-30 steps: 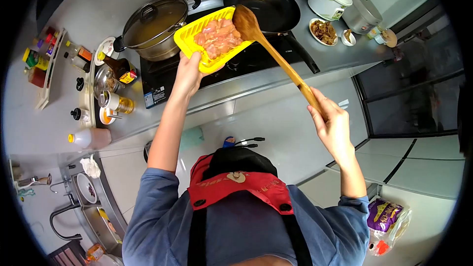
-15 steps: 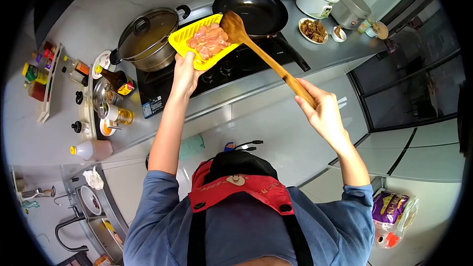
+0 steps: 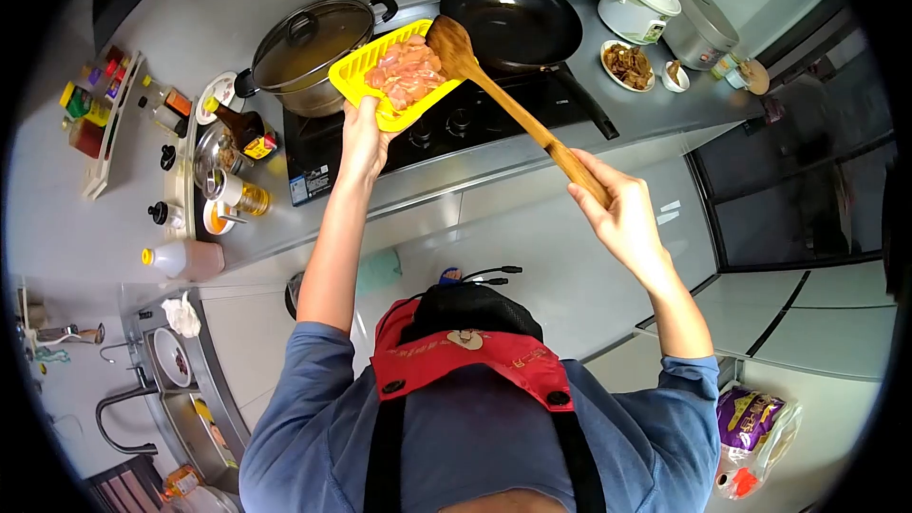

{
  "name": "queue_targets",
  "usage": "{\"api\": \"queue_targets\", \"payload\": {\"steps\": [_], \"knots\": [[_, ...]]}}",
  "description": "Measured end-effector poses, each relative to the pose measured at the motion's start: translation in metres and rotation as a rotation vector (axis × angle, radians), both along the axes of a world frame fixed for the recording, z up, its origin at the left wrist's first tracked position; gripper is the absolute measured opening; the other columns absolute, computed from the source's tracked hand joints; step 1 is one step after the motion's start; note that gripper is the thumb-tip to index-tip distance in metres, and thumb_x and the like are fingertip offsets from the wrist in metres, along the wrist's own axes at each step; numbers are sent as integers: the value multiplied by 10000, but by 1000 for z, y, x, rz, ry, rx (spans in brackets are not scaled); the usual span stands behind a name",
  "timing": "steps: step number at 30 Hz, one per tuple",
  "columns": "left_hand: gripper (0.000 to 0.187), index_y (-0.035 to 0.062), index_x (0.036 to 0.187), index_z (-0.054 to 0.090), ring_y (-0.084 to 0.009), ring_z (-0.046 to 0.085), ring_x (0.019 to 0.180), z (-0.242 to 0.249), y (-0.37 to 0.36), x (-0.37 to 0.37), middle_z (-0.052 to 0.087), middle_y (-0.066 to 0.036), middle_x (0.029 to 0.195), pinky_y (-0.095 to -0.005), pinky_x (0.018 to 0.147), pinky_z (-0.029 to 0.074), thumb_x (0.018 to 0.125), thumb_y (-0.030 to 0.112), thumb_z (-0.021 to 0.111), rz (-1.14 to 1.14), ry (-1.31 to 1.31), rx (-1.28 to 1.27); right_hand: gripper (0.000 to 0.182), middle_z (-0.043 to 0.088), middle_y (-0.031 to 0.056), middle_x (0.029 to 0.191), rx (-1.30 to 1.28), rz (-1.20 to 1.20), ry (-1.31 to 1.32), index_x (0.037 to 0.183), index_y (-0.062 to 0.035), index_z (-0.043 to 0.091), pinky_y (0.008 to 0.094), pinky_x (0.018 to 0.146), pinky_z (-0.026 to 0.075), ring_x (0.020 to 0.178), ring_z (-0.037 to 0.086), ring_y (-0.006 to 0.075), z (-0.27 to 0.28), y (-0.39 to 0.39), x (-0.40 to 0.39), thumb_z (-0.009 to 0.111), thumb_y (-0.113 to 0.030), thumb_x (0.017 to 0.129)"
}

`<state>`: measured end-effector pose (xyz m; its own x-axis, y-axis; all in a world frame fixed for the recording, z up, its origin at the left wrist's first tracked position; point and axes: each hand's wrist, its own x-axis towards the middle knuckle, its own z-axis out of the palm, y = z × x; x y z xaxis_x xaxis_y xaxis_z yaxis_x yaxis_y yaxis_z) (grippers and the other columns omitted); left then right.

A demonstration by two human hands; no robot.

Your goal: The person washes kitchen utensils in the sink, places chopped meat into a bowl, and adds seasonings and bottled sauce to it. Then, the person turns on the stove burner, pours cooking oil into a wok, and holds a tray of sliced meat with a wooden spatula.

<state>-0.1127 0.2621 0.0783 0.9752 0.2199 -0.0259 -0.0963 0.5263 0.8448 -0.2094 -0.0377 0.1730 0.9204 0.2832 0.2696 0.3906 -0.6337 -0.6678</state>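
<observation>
My left hand (image 3: 365, 141) grips the near edge of a yellow slotted tray (image 3: 404, 117), which is tilted and held above the stove (image 3: 446, 133). Pale pink slices of raw meat (image 3: 407, 74) lie in the tray. My right hand (image 3: 617, 218) is closed around the handle end of a long wooden spatula (image 3: 518, 114). The spatula's broad blade reaches the tray's right side, against or just over the meat; whether it touches cannot be told. Behind it, a black wok (image 3: 508, 24) sits on the right burner, with no food visible inside.
A lidded steel pot (image 3: 313, 52) stands on the left burner. To the right are a plate of brown food (image 3: 628, 66), a small white bowl (image 3: 674, 78), a white cooker (image 3: 638, 5) and a grey rice cooker (image 3: 700, 27). Bottles, including an oil bottle (image 3: 237, 192), line the left counter.
The counter, stove, pot and wok have shifted right in view as the camera turned. My hands, the tray and the spatula keep nearly the same pose, now farther left relative to the wok.
</observation>
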Motion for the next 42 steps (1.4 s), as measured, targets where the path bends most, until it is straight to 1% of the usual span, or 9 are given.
{"api": "queue_targets", "payload": {"steps": [3, 6, 7, 10, 14, 16, 18, 30, 42], "knots": [[400, -19, 1250, 303, -300, 567, 1025, 0, 7, -2, 481, -177, 1193, -447, 801, 522, 882, 122, 374, 18, 22, 3, 337, 640, 212, 843, 99, -62, 163, 1107, -2, 576, 292, 707, 470, 756, 650, 194, 0, -7, 7, 615, -76, 781], [394, -41, 1230, 323, -305, 576, 1006, -5, 14, -5, 494, -184, 1178, -453, 806, 521, 882, 136, 377, 4, -2, 9, 342, 643, 200, 826, -51, -68, 156, 1111, -6, 576, 290, 692, 469, 700, 634, 175, 15, -19, 18, 618, -78, 780], [395, -51, 1221, 329, -308, 576, 1005, -3, 18, -6, 494, -191, 1177, -454, 810, 521, 878, 139, 380, -23, 22, -1, 336, 642, 184, 782, -23, 7, -54, 1102, -5, 584, 281, 654, 463, 643, 606, 154, 8, -28, 28, 621, -81, 777], [385, -84, 1187, 335, -322, 586, 981, 0, 43, -7, 499, -217, 1152, -466, 773, 532, 865, 123, 379, -118, 102, -32, 329, 644, 163, 759, -178, 7, 122, 1092, 8, 590, 270, 642, 462, 628, 571, 112, 54, -40, 43, 626, -82, 777], [392, -69, 1175, 379, -294, 597, 972, 4, 62, -15, 531, -196, 1134, -418, 802, 531, 859, 157, 429, -167, 152, 22, 345, 631, 84, 743, -247, 158, 123, 1104, 37, 578, 245, 622, 448, 611, 506, 79, 75, -50, 53, 627, -75, 782], [388, -68, 1174, 382, -289, 601, 966, 5, 64, -18, 531, -197, 1138, -414, 800, 532, 864, 162, 428, -165, 168, 14, 365, 596, 26, 738, -60, 185, 290, 1128, 50, 561, 216, 583, 423, 596, 462, 63, 63, -56, 61, 630, -82, 794], [395, -68, 1185, 378, -287, 602, 966, 3, 67, -19, 533, -197, 1137, -414, 798, 533, 871, 166, 426, -155, 164, -7, 396, 502, -55, 626, 33, 113, 556, 1157, 29, 551, 170, 433, 277, 496, 354, 9, 58, -57, 62, 647, -130, 808], [421, -46, 1207, 393, -249, 622, 929, 6, 102, -8, 564, -180, 1114, -347, 750, 559, 903, 240, 448, -324, 297, 39, 392, 477, -46, 611, 305, 191, 705, 1176, -12, 549, 174, 400, 250, 468, 362, 16, -39, -79, 81, 644, -106, 807], [424, -27, 1211, 416, -235, 610, 963, 3, 100, 6, 565, -168, 1127, -353, 796, 541, 903, 259, 473, -405, 287, -33, 394, 484, -45, 625, 315, 189, 705, 1183, -6, 540, 168, 397, 252, 477, 367, 13, -44, -68, 85, 637, -88, 810]]}}
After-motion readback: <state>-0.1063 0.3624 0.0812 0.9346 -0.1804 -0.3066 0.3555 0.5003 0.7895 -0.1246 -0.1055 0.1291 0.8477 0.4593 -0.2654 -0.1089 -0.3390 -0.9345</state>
